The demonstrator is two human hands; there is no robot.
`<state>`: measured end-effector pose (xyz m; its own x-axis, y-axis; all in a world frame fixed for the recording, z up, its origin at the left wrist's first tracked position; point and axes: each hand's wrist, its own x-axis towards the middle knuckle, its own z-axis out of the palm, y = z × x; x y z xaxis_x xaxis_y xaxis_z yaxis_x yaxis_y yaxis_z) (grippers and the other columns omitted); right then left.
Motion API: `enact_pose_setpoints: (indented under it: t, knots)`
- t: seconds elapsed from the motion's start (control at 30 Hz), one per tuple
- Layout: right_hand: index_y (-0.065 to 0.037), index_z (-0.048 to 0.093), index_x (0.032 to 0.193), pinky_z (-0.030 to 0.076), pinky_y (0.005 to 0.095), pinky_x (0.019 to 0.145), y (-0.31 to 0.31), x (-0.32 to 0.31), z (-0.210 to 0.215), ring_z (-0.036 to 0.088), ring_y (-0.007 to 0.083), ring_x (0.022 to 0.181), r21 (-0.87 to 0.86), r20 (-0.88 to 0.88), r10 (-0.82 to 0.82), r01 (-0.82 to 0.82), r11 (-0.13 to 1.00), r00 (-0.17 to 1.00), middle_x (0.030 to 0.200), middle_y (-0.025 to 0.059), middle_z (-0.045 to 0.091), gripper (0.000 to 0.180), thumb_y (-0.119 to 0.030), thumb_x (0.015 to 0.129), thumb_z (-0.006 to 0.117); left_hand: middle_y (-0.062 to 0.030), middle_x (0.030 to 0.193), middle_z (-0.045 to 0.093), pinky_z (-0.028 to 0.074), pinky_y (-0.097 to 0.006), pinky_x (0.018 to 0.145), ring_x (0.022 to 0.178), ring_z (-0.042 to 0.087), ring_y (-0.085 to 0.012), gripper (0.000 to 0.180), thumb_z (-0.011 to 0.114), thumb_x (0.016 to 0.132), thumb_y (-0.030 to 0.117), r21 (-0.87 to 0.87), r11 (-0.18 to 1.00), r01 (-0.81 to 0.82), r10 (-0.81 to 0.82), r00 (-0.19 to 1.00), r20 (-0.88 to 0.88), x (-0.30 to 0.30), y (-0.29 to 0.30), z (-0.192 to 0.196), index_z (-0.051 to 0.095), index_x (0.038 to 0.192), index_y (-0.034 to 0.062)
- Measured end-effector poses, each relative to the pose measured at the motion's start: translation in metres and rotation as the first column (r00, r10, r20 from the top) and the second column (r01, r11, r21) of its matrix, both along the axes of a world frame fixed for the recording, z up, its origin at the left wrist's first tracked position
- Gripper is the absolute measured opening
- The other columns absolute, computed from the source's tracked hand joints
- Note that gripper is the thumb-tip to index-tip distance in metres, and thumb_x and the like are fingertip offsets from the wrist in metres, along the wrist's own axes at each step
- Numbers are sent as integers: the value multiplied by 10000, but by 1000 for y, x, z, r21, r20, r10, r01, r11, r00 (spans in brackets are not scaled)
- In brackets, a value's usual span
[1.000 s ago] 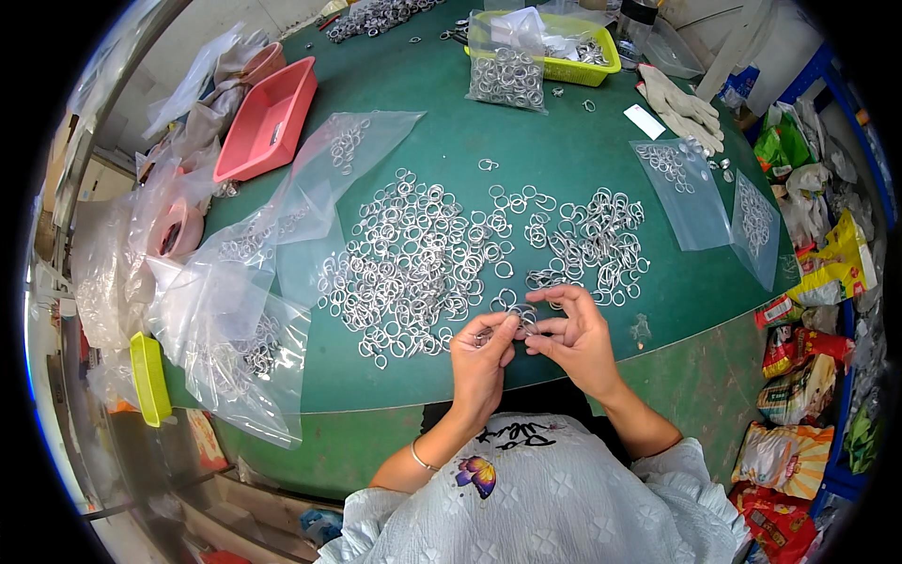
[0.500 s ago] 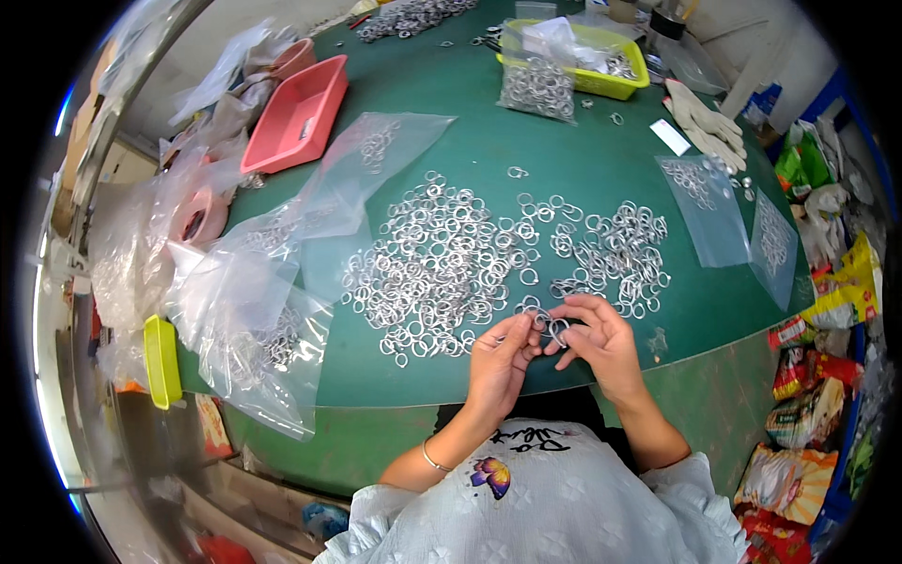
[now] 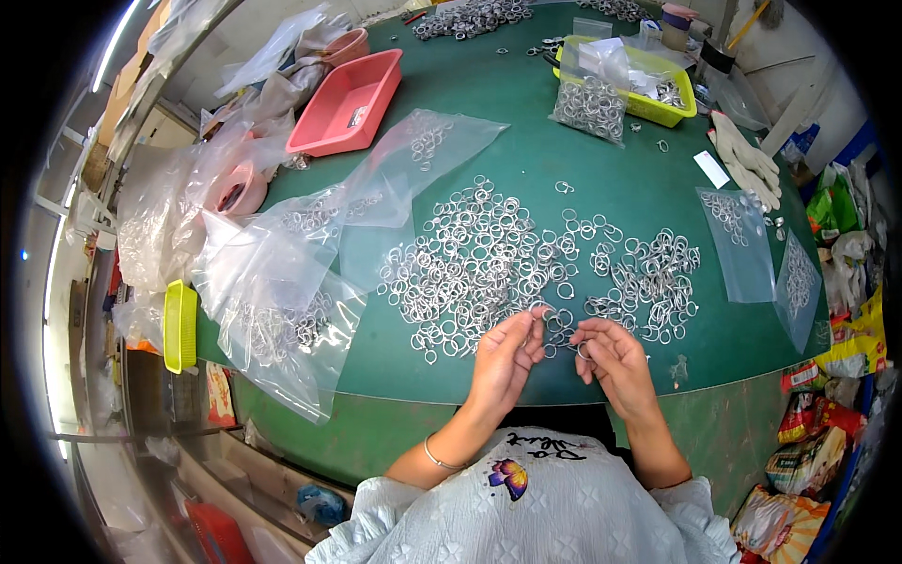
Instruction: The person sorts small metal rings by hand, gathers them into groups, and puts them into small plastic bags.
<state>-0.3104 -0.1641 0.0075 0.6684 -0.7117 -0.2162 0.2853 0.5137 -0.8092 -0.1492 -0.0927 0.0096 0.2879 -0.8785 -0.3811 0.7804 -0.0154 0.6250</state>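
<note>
**Hands pinching rings at the desk edge**

Far left of the left hand (image 3: 505, 362), clear plastic bags (image 3: 282, 301) hold silver metal rings. Left hand pinches a small ring (image 3: 541, 310); right hand (image 3: 615, 362) grips another (image 3: 583, 352). Beyond both, loose rings (image 3: 489, 263) cover the green desk (image 3: 526, 169).

Large heap of metal rings (image 3: 479, 268) lies on the table (image 3: 526, 179) just beyond the left hand (image 3: 503, 362). Smaller ring heap (image 3: 648, 282) lies beyond the right hand (image 3: 615, 362). Plastic bags (image 3: 282, 291) lie left of the left hand; basket (image 3: 648, 89) far beyond.
</note>
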Motion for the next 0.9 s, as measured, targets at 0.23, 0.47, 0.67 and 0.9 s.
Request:
enact_pose_setpoints:
  t: [0.23, 0.47, 0.67, 0.9]
  knots:
    - [39, 501, 1134, 518, 293, 674, 1, 3, 3, 615, 183, 779, -22, -9, 32, -32, 999, 999, 1015, 138, 599, 243, -17, 898, 510, 19, 785, 517, 379, -206, 601, 651, 434, -55, 238, 515, 940, 133, -21, 999, 26, -26, 1000, 0, 9, 2, 5, 577, 1115, -17]
    - [34, 505, 1114, 501, 259, 564, -1, 0, 0, 607, 181, 727, 17, -38, 70, -69, 997, 997, 984, 144, 604, 214, -29, 910, 502, 68, 625, 494, 241, -161, 455, 504, 340, -3, 172, 597, 894, 128, 178, 963, 204, -242, 944, 225, 34, 9, 15, 646, 1000, 2]
    - [37, 508, 1103, 482, 237, 503, -1, 2, 0, 604, 179, 697, 32, -16, 99, -98, 995, 995, 971, 147, 605, 201, -32, 914, 499, 50, 638, 550, 334, -191, 489, 565, 429, -8, 156, 668, 843, 124, 202, 941, 271, -308, 442, 842, 97, 4, 54, 697, 930, -2]
    - [37, 521, 1077, 480, 233, 478, -2, -3, -7, 605, 182, 684, 58, 10, 68, -69, 996, 998, 944, 146, 605, 182, -28, 909, 500, 9, 729, 631, 420, -218, 596, 659, 510, -44, 160, 663, 837, 120, 306, 912, 274, -359, 170, 918, 119, -18, 83, 695, 936, -1]
